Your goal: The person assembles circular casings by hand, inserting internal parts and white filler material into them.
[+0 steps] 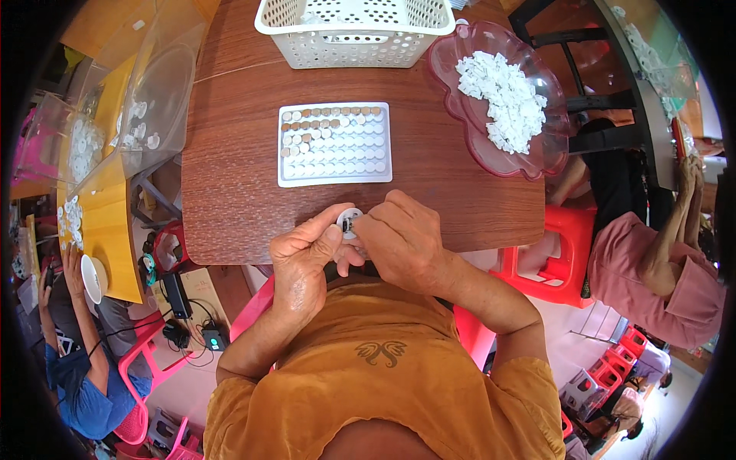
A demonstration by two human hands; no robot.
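My left hand pinches a small round white plastic piece with dark parts inside it, just off the near edge of the table. My right hand is curled against the right side of that piece; its fingertips are hidden, and whatever they hold cannot be made out. Beyond my hands lies a white tray with rows of round pockets. Small round silver and copper-coloured discs fill the far rows and part of the left side.
On the brown table stand a white perforated basket at the back and a pink clear bowl of white plastic pieces. A red stool is at right. People sit at neighbouring tables on both sides.
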